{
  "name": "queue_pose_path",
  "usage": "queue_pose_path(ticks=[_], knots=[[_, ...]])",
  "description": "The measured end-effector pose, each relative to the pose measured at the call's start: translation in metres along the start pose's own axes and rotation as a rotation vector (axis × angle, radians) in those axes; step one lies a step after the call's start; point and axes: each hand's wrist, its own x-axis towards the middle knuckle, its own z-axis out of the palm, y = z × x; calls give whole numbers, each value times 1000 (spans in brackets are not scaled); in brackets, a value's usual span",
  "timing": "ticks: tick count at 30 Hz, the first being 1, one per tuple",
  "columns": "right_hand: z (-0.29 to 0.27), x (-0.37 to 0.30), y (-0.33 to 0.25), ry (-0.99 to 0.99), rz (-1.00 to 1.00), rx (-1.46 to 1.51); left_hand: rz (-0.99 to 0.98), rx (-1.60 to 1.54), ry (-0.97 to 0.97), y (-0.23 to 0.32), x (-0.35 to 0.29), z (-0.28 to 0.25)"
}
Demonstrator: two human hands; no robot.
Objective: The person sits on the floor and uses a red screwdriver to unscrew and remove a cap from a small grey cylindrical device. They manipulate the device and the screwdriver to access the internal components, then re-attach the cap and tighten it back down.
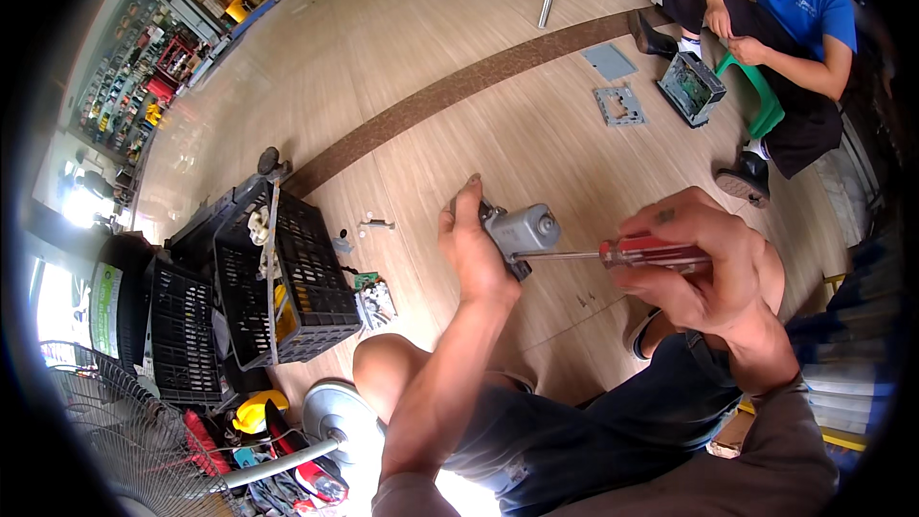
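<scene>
My left hand [481,263] is closed around a small electric motor [525,230], a grey metal can with a round boss on its end and a dark mount on the side toward my palm. Wrapped in my right hand [718,254] is a screwdriver [651,251] with a clear red handle. Its thin shaft lies level and points left, with the tip at the lower edge of the motor by the dark mount. What the tip meets there is too small to tell. Both hands are above the floor, in front of my knees.
Black plastic crates [316,278] stand at the left, near a fan [124,431]. Small loose parts [378,224] and a few screws [586,301] lie on the tiled floor. At the far right a seated person in blue [799,5] is beside an opened metal unit [691,89] and flat plates [620,105].
</scene>
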Motion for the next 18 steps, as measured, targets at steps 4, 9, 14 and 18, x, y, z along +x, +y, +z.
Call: queue_pose_path(ticks=[4,9,14,18], knots=[[13,-2,-2,110,92,193,-15,-13,-1,4,-1,0],[-3,0,-7,-58,85,4,18,-17,13,10,-3,-2],[8,7,-2,1,-89,241,76,-32,-6,8,-2,-2],[6,0,0,-22,-72,142,37,-81,-16,8,0,-3]])
